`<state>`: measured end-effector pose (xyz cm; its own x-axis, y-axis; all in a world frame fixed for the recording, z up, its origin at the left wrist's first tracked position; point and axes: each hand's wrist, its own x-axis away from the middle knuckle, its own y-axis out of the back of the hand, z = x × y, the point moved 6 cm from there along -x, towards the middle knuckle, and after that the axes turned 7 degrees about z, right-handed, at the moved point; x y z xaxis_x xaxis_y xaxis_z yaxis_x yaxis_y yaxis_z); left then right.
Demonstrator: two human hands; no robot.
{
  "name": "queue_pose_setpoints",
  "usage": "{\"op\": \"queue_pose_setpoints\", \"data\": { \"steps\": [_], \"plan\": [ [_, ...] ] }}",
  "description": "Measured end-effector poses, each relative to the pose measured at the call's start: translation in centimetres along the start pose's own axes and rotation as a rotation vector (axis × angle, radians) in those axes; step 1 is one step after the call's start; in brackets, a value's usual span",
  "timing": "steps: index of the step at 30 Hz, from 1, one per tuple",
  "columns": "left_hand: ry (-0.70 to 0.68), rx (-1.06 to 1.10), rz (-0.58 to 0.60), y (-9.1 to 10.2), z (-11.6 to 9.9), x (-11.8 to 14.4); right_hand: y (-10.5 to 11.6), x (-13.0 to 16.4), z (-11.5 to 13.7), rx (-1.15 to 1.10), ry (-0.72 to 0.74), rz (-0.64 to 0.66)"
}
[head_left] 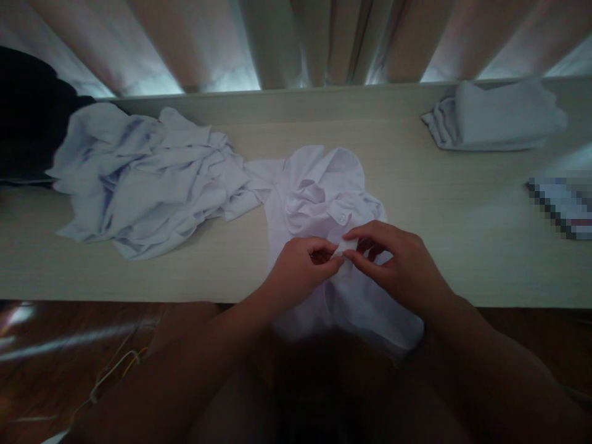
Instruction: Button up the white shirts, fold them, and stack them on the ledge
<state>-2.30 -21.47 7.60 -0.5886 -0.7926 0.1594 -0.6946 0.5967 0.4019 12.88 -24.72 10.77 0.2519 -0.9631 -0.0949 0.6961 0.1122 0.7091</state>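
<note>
A white shirt [324,179] lies crumpled at the front of the table, its lower part hanging over the edge onto my lap. A small button shows on a flap of its cloth just above my fingers. My left hand [308,265] pinches a bit of the shirt between thumb and fingertips. Close against it, my right hand [393,256] pinches the same small fold from the other side. Whatever lies inside that fold is hidden by the fingertips.
A loose heap of white clothes [152,179] spreads across the left of the table [398,142], touching the shirt. Folded white cloth [504,117] sits at back right, near a blurred flat item [564,206]. A black object [32,111] stands far left; curtains [314,43] hang behind.
</note>
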Motion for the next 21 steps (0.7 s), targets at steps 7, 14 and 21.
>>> {"op": "queue_pose_setpoints", "data": {
  "steps": [7,14,21],
  "plan": [
    [0.020,0.104,0.010,-0.26,0.13,-0.08,0.02,-0.14,0.15,0.002,0.014,0.035],
    [0.014,0.140,-0.016,-0.12,0.27,-0.08,0.27,-0.08,-0.28,-0.030,-0.038,0.023],
    [-0.029,0.066,-0.014,-0.03,-0.06,-0.02,0.38,-0.06,-0.61,-0.072,-0.080,0.026]
  ]
}}
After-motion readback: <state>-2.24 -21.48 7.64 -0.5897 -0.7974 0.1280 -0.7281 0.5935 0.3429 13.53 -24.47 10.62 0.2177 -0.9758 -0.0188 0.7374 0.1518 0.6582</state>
